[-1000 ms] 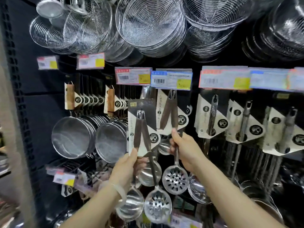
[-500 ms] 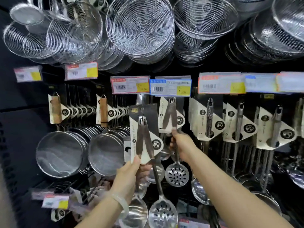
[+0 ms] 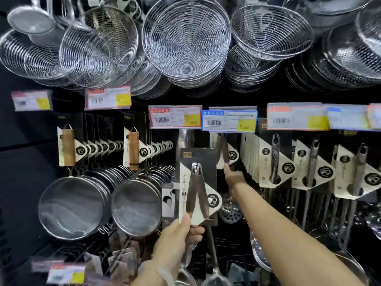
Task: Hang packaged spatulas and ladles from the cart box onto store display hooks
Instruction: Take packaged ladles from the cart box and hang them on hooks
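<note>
1. My left hand (image 3: 175,236) has its grip closed on the lower edge of a carded two-piece utensil set (image 3: 198,186), thumb on the front of the card and fingers wrapped behind. I hold it upright just below the red-bordered price tag (image 3: 174,117).
2. That card's top edge sits clear under the tag, with a dark gap between them. Its left edge comes close to the fine-mesh strainers (image 3: 136,205) hanging left of the tag.
3. My right hand (image 3: 234,176) reaches deeper into the rack, below the blue-bordered price tag (image 3: 229,120), fingers pinched shut on the bottom corner of a second carded set (image 3: 225,153) hanging there.
4. Right of that second card, the rows of carded single ladles (image 3: 275,162) stand packed edge to edge, leaving little room sideways.
5. Wire skimmer baskets (image 3: 186,38) crowd the row above both tags.
6. Open room lies mainly in the dark slot between my two hands, below the tags.
</note>
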`<control>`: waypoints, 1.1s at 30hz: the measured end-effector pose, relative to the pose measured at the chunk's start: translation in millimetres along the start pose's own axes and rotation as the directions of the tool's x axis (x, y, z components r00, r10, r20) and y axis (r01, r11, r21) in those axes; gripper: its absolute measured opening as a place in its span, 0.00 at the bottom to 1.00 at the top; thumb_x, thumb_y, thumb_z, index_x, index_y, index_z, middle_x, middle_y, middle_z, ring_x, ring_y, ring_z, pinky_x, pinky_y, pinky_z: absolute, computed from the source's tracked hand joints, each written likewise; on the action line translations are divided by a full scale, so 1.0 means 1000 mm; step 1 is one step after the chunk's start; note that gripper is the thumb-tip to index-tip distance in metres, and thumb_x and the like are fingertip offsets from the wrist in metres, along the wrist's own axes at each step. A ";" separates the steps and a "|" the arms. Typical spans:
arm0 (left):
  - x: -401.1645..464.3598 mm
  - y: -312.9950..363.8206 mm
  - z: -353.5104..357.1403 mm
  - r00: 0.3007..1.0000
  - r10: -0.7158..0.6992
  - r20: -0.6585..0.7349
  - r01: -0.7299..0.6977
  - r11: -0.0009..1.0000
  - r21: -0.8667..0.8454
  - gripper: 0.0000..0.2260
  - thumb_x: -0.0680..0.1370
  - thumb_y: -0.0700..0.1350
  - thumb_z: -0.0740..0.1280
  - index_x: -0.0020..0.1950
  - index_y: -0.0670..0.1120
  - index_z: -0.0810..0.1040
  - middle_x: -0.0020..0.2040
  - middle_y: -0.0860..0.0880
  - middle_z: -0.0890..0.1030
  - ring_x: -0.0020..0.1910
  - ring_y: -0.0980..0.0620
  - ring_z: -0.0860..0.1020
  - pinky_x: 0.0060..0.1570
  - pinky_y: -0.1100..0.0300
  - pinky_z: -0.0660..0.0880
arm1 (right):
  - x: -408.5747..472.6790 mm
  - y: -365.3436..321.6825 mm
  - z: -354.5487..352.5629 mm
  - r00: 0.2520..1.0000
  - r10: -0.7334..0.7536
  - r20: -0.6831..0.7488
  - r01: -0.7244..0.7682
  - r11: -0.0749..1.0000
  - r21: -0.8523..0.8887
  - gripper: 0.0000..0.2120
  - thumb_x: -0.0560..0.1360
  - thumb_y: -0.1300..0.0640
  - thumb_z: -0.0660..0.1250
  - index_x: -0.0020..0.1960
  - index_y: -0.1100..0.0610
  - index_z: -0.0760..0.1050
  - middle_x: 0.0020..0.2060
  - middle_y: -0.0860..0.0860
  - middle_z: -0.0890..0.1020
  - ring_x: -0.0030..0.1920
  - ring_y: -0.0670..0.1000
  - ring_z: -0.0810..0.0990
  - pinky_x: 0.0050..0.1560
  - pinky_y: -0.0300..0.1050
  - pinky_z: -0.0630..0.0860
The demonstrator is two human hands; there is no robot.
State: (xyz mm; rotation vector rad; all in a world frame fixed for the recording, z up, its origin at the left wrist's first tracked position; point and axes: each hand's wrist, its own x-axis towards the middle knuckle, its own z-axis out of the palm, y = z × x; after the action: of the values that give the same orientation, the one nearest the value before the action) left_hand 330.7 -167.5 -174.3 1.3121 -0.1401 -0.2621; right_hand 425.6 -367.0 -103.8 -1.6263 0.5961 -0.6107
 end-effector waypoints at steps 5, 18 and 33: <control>0.004 -0.001 -0.003 1.000 -0.017 0.021 0.016 1.000 0.005 0.16 0.79 0.52 0.59 0.49 0.41 0.77 0.35 0.47 0.84 0.29 0.54 0.77 0.30 0.61 0.69 | -0.068 0.003 -0.021 0.992 -0.034 0.123 0.001 0.965 0.261 0.25 0.77 0.45 0.60 0.69 0.54 0.61 0.64 0.56 0.74 0.60 0.56 0.76 0.57 0.54 0.75; 0.002 0.010 0.052 0.988 0.124 0.087 -0.129 0.990 0.053 0.13 0.76 0.53 0.63 0.42 0.46 0.80 0.35 0.52 0.85 0.32 0.59 0.79 0.35 0.62 0.71 | -0.120 0.002 -0.084 0.753 -0.619 0.222 0.601 0.785 0.149 0.33 0.70 0.68 0.70 0.57 0.33 0.65 0.44 0.29 0.80 0.46 0.30 0.78 0.43 0.26 0.74; 0.001 0.038 0.061 0.960 0.267 0.081 -0.260 0.962 -0.083 0.10 0.76 0.50 0.65 0.39 0.46 0.80 0.32 0.51 0.82 0.32 0.54 0.77 0.34 0.63 0.74 | -0.125 -0.026 -0.079 0.688 -0.706 0.166 0.688 0.708 0.161 0.34 0.72 0.65 0.69 0.70 0.41 0.61 0.70 0.43 0.68 0.69 0.47 0.68 0.68 0.57 0.68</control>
State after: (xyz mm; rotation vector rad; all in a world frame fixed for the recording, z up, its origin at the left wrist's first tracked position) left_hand 320.6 -215.8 -122.3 1.1949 -0.3773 -0.0983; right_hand 281.5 -335.4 -75.3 -1.7926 -0.2584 -0.9803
